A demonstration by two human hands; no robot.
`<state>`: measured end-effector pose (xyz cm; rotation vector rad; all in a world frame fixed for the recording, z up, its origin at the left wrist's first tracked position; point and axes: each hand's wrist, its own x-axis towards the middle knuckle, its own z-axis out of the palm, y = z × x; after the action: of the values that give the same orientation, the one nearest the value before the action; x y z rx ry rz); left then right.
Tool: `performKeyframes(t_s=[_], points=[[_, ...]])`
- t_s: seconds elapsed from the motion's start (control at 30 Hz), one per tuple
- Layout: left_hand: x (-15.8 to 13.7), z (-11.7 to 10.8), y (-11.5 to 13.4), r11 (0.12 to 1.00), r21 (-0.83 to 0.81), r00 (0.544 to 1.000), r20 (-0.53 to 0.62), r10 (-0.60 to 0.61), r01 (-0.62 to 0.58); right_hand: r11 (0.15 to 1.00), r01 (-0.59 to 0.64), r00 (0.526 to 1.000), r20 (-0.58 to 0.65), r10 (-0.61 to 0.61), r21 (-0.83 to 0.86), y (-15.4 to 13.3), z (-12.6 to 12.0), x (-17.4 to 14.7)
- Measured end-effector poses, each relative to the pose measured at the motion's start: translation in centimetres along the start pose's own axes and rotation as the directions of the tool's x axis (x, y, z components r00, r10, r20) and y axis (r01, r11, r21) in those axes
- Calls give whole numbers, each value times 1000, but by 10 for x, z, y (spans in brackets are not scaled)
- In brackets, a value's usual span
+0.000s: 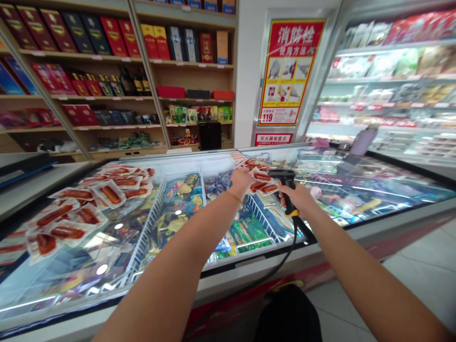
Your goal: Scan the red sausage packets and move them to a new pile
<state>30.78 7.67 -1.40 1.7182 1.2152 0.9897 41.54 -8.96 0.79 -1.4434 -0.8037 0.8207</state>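
Note:
My right hand [298, 197] is wrapped round the handle of a black and yellow barcode scanner [285, 176], and its head faces left over the freezer. Close to the scanner are several clear-wrapped reddish sausage packs [264, 182]. My left hand [241, 179] is closed at their left edge, pinching a pack; its fingertips are partly hidden. The scanner's dark cable [290, 247] hangs down and runs left across the freezer's front. More sausage packs [110, 192] lie spread in a pile on the glass lid at the left.
The chest freezer [317, 247] has a glass top [121, 237] over wire baskets of bagged goods. Wooden shelves [192, 76] with boxes and bottles stand behind it. A red poster [294, 71] hangs on the wall, and a lit refrigerated case [384, 76] is at the right.

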Motion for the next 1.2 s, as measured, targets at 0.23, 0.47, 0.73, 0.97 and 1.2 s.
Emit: performKeyframes(t_s=[0.23, 0.47, 0.73, 0.97, 1.2], points=[[-19, -64, -24, 988, 154, 996, -74, 39, -27, 999, -22, 995, 92, 26, -46, 5, 37, -3], [-56, -208, -75, 882, 460, 966, -257, 25, 99, 1000, 0, 970, 244, 7, -31, -8, 125, -23], [-100, -335, -110, 766, 463, 715, -699, 6, 445, 995, 10, 914, 402, -50, 102, -2, 228, -37], [-96, -358, -137, 670, 518, 749, -657, -86, 532, 997, 4, 901, 432, -36, 76, 26, 238, -44], [-93, -354, -135, 650, 536, 730, -682, -43, 538, 997, 7, 913, 406, -39, 78, 27, 229, -45]])
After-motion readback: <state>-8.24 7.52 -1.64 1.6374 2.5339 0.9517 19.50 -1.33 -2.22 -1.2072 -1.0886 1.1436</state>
